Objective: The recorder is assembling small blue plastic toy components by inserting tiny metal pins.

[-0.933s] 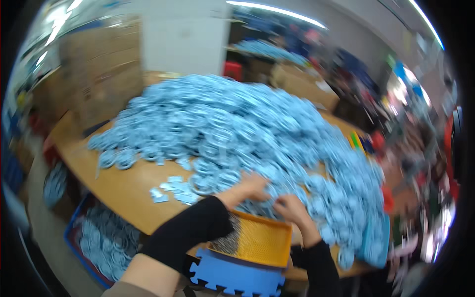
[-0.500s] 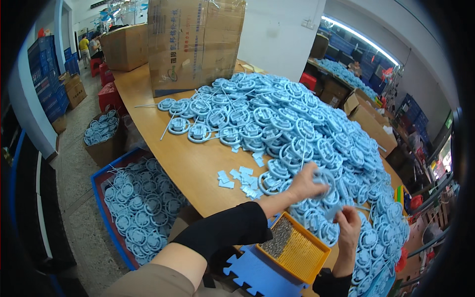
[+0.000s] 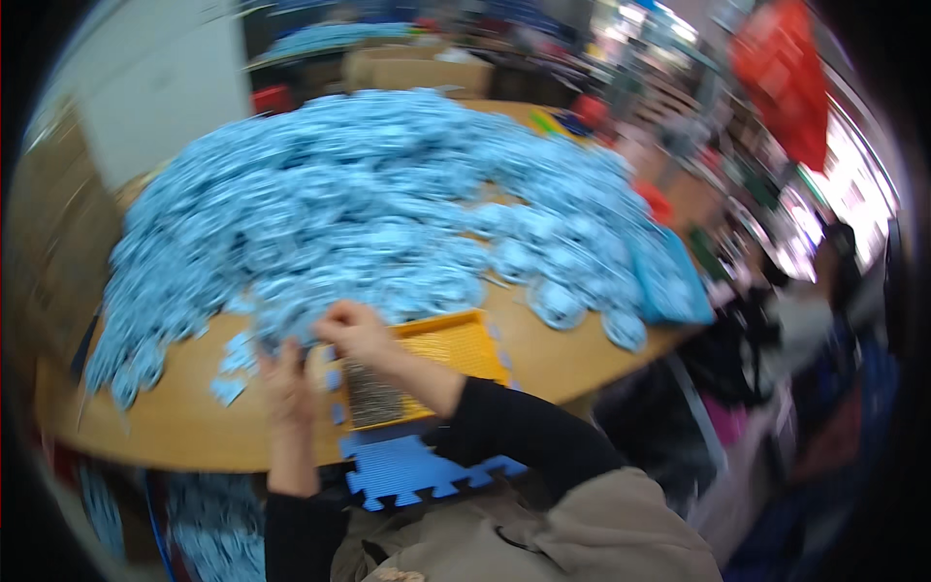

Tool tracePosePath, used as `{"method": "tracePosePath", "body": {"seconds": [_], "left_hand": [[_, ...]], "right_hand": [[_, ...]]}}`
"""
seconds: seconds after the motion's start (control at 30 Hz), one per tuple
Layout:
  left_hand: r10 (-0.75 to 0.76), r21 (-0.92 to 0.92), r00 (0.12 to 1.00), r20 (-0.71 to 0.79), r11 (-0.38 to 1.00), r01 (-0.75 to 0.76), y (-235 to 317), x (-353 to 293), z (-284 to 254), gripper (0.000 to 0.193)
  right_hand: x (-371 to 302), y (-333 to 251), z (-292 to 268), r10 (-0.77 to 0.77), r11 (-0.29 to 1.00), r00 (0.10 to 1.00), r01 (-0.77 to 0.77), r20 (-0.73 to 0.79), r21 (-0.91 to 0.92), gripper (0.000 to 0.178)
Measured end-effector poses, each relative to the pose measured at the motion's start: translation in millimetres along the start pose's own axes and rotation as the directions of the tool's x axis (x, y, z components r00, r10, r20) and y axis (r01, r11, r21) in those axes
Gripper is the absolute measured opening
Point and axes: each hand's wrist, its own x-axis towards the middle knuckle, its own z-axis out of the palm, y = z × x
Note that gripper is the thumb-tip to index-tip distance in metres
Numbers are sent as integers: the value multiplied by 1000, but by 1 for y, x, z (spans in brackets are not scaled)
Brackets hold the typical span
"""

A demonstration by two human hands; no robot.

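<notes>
Both hands are close together in front of a big heap of light blue ring-shaped plastic parts (image 3: 291,194). My left hand (image 3: 288,383) is upright with bent fingers, closed on a light blue ring-shaped part (image 3: 303,335) that blurs into the heap behind. My right hand (image 3: 354,330) pinches at the right side of that part; whatever lies between its fingertips is too smeared to make out. Under my right wrist stands a yellow tray (image 3: 475,354) with small grey metal pieces (image 3: 378,396) on its left side. Small flat light blue pieces (image 3: 233,364) lie left of my left hand.
A blue foam mat (image 3: 407,466) lies under the tray at the edge of the wooden table (image 3: 194,427). A light blue bin (image 3: 679,281) stands at the table's right end. Cardboard boxes (image 3: 417,73) stand behind and at left. More blue parts (image 3: 213,524) lie below the table.
The view has swung to the right and blurred. My hands, apart before with a ring part in the left and a flat blue piece in the right, have come together.
</notes>
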Motion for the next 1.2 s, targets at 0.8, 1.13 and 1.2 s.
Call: {"method": "tracePosePath", "body": {"seconds": [0.8, 1.13, 1.2], "left_hand": [[-609, 370, 658, 443, 793, 485, -177, 18, 266, 48], [-638, 770, 595, 489, 636, 48, -195, -33, 240, 55], [-678, 810, 555, 481, 586, 13, -176, -53, 231, 51]], "right_hand": [[-247, 5, -406, -706, 161, 541, -506, -457, -848, 69], [-277, 18, -478, -659, 243, 566, -463, -495, -852, 35], [-278, 15, -485, -705, 232, 531, -453, -470, -861, 25]]}}
